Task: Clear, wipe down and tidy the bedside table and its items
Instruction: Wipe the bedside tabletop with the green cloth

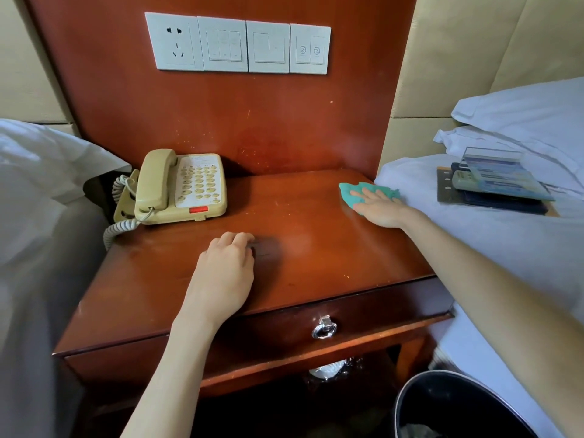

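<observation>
The person is in the middle of the wiping step. The right hand (pixel 377 207) lies flat with straight fingers on a small green cleaning cloth (pixel 363 189), pressing it onto the far right corner of the red-brown wooden desk (pixel 316 248), just beside the white bed (pixel 474 241). The left hand (pixel 226 267) rests on the middle of the desk with its fingers curled down; it seems to hold nothing, but the fingertips are hard to see. An old cream plastic phone with a curly cord (pixel 181 186) sits at the back left of the desk. A dark stack of books and a remote control (pixel 493 188) lies on the bed, well apart from the desk, so the clearing looks mostly done. The phone is the one thing left on top. Next, the cloth likely needs to slide across the bare wood toward the phone, and the phone may need lifting so the spot under it gets wiped too
</observation>
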The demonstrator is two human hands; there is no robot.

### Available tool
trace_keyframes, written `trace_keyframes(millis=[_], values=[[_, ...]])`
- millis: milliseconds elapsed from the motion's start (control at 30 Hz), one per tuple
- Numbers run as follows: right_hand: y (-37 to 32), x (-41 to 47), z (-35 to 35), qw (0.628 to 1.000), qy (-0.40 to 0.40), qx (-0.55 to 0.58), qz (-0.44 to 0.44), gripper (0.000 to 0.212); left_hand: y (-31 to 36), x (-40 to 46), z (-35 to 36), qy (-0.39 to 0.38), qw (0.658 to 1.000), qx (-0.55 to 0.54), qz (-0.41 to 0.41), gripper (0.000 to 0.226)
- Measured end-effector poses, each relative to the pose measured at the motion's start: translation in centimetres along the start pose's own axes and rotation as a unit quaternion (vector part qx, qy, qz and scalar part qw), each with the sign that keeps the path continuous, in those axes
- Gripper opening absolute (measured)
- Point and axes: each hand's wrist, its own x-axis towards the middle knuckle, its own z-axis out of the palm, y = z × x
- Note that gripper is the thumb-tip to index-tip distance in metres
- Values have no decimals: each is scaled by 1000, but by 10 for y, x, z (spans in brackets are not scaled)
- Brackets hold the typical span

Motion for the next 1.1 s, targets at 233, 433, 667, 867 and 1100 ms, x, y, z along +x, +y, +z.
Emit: trace_keyframes(millis=[233,433,667,867,1100], values=[[-21,42,-9,1000,-9,14,24,59,1,0,0,25,999,-30,-24,33],[-35,66,-15,999,-10,18,26,58,3,-2,0,25,999,-26,-25,33],[-54,90,-19,999,-1,37,24,57,5,-2,1,21,999,-26,-36,34],[-86,107,-18,999,-14,51,9,60,6,0,2,16,999,-19,-45,35],[-126,97,-7,993,-25,15,-113,58,6,0,1,15,999,-24,-46,35]])
